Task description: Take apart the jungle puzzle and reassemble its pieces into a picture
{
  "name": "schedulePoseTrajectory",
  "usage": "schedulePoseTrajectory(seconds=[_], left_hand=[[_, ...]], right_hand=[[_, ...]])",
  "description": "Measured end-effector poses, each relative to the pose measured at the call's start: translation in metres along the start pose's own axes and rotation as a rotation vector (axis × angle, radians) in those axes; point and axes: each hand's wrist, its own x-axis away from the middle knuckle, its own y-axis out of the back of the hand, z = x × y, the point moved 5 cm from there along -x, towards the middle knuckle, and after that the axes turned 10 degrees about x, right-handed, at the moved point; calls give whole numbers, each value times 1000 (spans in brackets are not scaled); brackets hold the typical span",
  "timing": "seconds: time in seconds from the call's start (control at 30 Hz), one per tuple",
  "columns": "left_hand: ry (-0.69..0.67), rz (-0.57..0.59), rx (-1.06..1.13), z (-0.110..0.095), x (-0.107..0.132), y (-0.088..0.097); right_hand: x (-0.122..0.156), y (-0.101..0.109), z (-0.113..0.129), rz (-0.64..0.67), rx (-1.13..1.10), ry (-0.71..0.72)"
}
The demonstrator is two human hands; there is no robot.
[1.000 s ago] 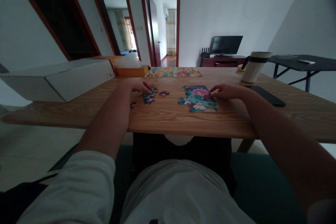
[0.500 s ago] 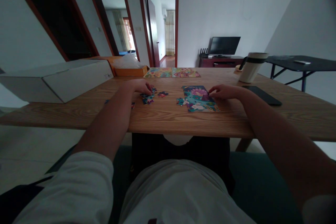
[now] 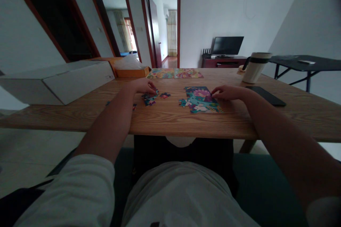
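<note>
My left hand (image 3: 145, 86) is over a small pile of loose jigsaw pieces (image 3: 149, 99), its fingers bent down and pinched at a puzzle piece (image 3: 157, 92) on the far side of the pile. A single red and dark piece (image 3: 165, 95) lies just right of the pile. Partly joined, the jigsaw puzzle (image 3: 201, 100) shows white rabbits, teal ground and a purple shape; a bit juts out at its lower left. At its right edge rests my right hand (image 3: 225, 92), fingertips touching the puzzle and slightly apart. My left forearm partly covers a few more pieces (image 3: 134, 106).
Colourful picture sheets (image 3: 174, 73) lie at the table's far edge. On the left are a long white box (image 3: 77, 78) and an orange box (image 3: 133, 73). A cream mug (image 3: 256, 69) and a dark flat tablet-like object (image 3: 266, 96) sit to the right on the wooden table (image 3: 170, 124).
My left hand's fingers have shifted slightly to the right over the pile, and the piece at their tips shows more. My right hand stays at the puzzle's edge.
</note>
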Motion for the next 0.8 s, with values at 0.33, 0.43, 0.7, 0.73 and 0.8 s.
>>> schedulePoseTrajectory(seconds=[0.33, 0.43, 0.7, 0.73, 0.8], left_hand=[[-72, -15, 95, -22, 12, 3], [-80, -69, 116, -24, 15, 7], [-131, -108, 181, -30, 20, 9], [-135, -106, 195, -30, 19, 9], [-144, -117, 223, -30, 19, 9]], right_hand=[[-3, 0, -3, -14, 21, 8], [-5, -1, -5, -12, 17, 6], [-3, -1, -3, -9, 4, -2], [-2, -1, -2, -11, 11, 3], [-1, 0, -1, -6, 15, 6]])
